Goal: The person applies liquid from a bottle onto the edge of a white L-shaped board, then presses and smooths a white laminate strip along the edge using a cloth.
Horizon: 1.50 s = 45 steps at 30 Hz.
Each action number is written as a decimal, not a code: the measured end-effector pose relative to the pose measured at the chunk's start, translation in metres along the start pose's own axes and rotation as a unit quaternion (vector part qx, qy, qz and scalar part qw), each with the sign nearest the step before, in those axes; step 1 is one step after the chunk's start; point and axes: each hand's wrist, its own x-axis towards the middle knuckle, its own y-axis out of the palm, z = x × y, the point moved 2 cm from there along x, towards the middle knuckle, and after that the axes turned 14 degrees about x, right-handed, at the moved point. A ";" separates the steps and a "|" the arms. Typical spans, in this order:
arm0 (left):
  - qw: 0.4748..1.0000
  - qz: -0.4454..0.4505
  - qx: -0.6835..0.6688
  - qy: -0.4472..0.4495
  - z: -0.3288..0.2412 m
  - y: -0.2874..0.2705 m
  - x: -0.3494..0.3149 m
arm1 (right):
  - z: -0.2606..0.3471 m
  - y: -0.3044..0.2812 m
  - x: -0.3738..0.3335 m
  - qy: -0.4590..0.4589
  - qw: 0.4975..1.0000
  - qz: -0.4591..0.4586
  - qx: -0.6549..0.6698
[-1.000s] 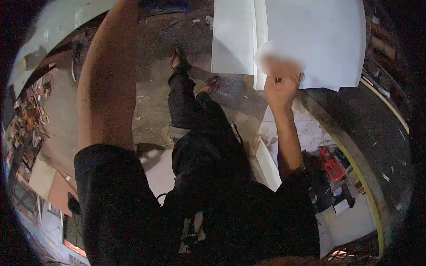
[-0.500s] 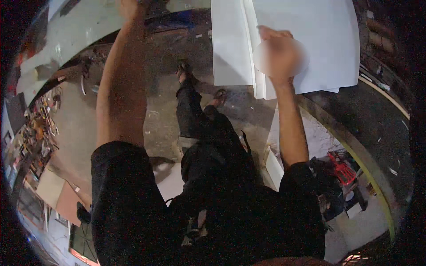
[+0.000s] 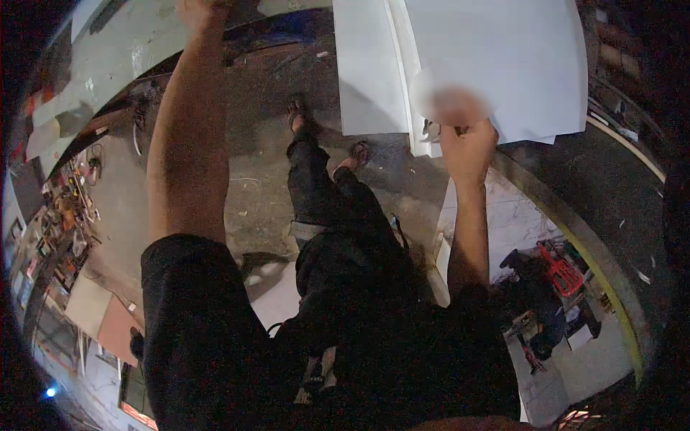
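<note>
Large white panels [image 3: 517, 65] lie at the upper right, with a raised white strip [image 3: 402, 54] running along between a narrower white panel [image 3: 370, 79] and the wider one. My right hand [image 3: 466, 144] is at the near end of the strip, over the wide panel's near edge. Its fingers are curled, partly hidden by a blur. A small pale piece shows beside the fingertips, but I cannot make out what it is. Stretched far forward, my left hand [image 3: 205, 8] is cut off by the top edge, its fingers out of sight. Nearest to it is a pale greenish surface [image 3: 136, 54].
My legs and sandalled feet stand on a stained concrete floor [image 3: 259, 172]. Mixed clutter [image 3: 68, 208] lies along the left, with beige and brown boards [image 3: 90, 309] nearer. A red plastic chair [image 3: 560, 273] is at the lower right, inside a curved yellowish edge [image 3: 604, 280].
My right hand has drawn back toward me along the white strip to its near end, and its fingers look more curled. My left arm has shifted slightly left.
</note>
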 end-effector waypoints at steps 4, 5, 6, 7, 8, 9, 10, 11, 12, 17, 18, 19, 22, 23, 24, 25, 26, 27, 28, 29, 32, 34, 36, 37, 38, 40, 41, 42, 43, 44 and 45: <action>0.993 -0.069 0.088 -0.038 0.024 0.022 0.007 | 0.005 0.007 -0.001 -0.146 0.989 -0.010 -0.022; 0.986 -0.108 0.117 -0.045 0.024 0.025 0.007 | 0.002 0.008 -0.002 -0.159 0.987 0.000 -0.034; 0.991 -0.082 0.097 -0.039 0.028 0.028 0.009 | -0.002 0.009 -0.003 -0.172 0.984 0.010 -0.047; 0.996 -0.052 0.071 -0.027 0.014 0.025 0.007 | -0.007 0.006 -0.004 -0.180 0.981 0.014 -0.065; 0.998 -0.025 0.049 -0.019 0.007 0.017 0.006 | -0.008 0.006 -0.004 -0.184 0.981 0.012 -0.059; 0.999 -0.011 0.043 -0.021 0.001 0.010 0.005 | -0.008 0.005 -0.005 -0.189 0.981 0.010 -0.053; 0.999 0.004 0.039 -0.025 -0.001 0.003 0.003 | -0.007 0.006 -0.006 -0.194 0.980 0.010 -0.047; 0.999 0.018 0.035 -0.029 -0.004 -0.001 0.001 | -0.006 0.006 -0.008 -0.203 0.978 0.014 -0.046; 0.998 0.028 0.042 -0.036 -0.006 -0.004 0.000 | -0.006 0.006 -0.010 -0.213 0.976 0.018 -0.046; 0.995 -0.037 0.079 -0.044 0.005 -0.001 0.000 | -0.012 0.013 -0.015 -0.251 0.965 0.021 -0.073; 0.996 -0.019 0.068 -0.049 0.009 0.002 0.002 | -0.012 0.019 -0.012 -0.267 0.961 0.017 -0.072; 0.997 0.005 0.051 -0.049 -0.007 -0.006 0.000 | -0.015 0.020 -0.010 -0.276 0.958 0.010 -0.078; 0.999 0.003 0.038 -0.039 -0.008 -0.014 -0.002 | -0.008 0.027 0.000 -0.287 0.952 0.038 -0.095; 0.999 -0.009 0.038 -0.031 -0.006 -0.014 -0.001 | -0.007 0.026 -0.002 -0.287 0.951 0.046 -0.101; 0.999 0.005 0.033 -0.037 -0.004 -0.013 -0.002 | -0.007 0.023 -0.008 -0.287 0.950 0.054 -0.107; 0.999 0.018 0.027 -0.043 -0.005 -0.014 -0.003 | -0.007 0.020 -0.012 -0.288 0.949 0.062 -0.115; 0.998 0.031 0.021 -0.050 -0.005 -0.015 -0.004 | -0.008 0.019 -0.016 -0.281 0.951 0.061 -0.112; 0.999 0.026 0.014 -0.042 -0.003 -0.011 0.000 | -0.009 0.018 -0.020 -0.274 0.954 0.060 -0.109; 0.999 0.022 0.009 -0.034 -0.001 -0.007 0.004 | -0.008 0.018 -0.022 -0.267 0.956 0.059 -0.105; 1.000 0.017 0.003 -0.026 0.002 -0.004 0.006 | -0.007 0.019 -0.019 -0.276 0.953 0.059 -0.107; 0.999 -0.031 0.029 -0.021 -0.001 -0.002 0.003 | -0.001 0.029 0.007 -0.291 0.952 0.039 -0.086; 0.998 -0.058 0.025 -0.029 0.009 0.012 0.005 | -0.001 0.027 0.002 -0.282 0.953 0.051 -0.097; 0.998 -0.052 0.009 -0.034 0.015 0.014 0.007 | -0.007 0.022 -0.009 -0.283 0.949 0.071 -0.121; 0.999 -0.030 -0.009 -0.033 0.011 0.010 0.007 | -0.012 0.020 -0.011 -0.276 0.951 0.076 -0.116; 0.999 -0.008 -0.025 -0.033 0.008 0.007 0.004 | -0.014 0.018 -0.014 -0.269 0.954 0.081 -0.108; 0.999 -0.030 0.007 -0.028 0.008 0.006 0.004 | -0.014 0.020 -0.009 -0.276 0.953 0.082 -0.095; 0.999 -0.040 0.022 -0.023 0.005 0.005 0.003 | -0.011 0.024 0.003 -0.289 0.950 0.077 -0.092; 0.999 -0.028 0.017 -0.028 0.004 0.005 0.002 | -0.008 0.027 0.011 -0.301 0.947 0.071 -0.089; 0.999 -0.016 0.011 -0.034 0.000 0.000 0.001 | -0.004 0.027 0.014 -0.291 0.949 0.073 -0.092; 0.999 -0.004 0.005 -0.040 -0.003 -0.002 0.001 | -0.001 0.026 0.017 -0.281 0.952 0.075 -0.095; 1.000 -0.006 0.001 -0.030 -0.005 -0.001 0.002 | 0.001 0.026 0.018 -0.270 0.955 0.077 -0.099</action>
